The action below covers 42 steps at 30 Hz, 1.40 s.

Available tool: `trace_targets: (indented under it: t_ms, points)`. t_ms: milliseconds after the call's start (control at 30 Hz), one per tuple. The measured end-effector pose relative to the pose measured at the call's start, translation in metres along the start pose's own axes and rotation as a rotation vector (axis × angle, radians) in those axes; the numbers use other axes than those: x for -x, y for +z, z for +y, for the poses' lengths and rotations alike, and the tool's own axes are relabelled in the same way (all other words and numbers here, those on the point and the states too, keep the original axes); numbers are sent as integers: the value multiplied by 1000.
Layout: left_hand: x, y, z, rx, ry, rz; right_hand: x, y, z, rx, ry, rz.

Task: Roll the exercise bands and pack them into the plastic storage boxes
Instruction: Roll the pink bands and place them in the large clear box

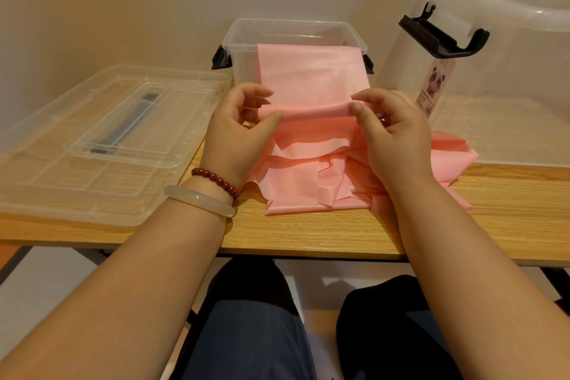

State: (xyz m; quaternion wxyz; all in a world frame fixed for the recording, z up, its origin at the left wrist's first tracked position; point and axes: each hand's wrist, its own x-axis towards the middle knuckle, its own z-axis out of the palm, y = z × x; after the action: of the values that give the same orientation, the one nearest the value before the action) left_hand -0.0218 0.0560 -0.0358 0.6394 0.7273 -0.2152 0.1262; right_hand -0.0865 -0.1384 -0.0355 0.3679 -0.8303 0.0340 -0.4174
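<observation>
A long pink exercise band [311,77] hangs out over the front rim of a small clear storage box [243,40] with black latches, at the back middle of the wooden table. Its near end is wound into a thin roll held just above the table. My left hand [237,136] pinches the roll's left end and my right hand [391,129] pinches its right end. More pink band [302,185] lies crumpled and folded on the table under and in front of both hands.
A clear lid [101,145] with a dark handle lies flat on the table at the left. A large clear box [499,65] with a black latch and a panda label stands at the right. The table's front edge [308,250] runs just above my knees.
</observation>
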Motion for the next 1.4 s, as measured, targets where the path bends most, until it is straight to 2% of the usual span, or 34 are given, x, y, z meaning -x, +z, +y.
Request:
trace_targets:
  t_ms: [333,533,833,967,1400]
  points:
    - [-1,1,-2,55,-50,50,2,-2,-5,-38,59,-16]
    - [1,1,5,134,-84,18,1,-2,-4,-46,69,4]
    - [0,2,2,129,-48,-1,1,-3,-5,-17,67,-5]
    - [0,4,4,171,-73,21,3,-3,-6,-113,108,-23]
    - [1,3,3,134,-22,-7,3,-2,-4,-143,136,7]
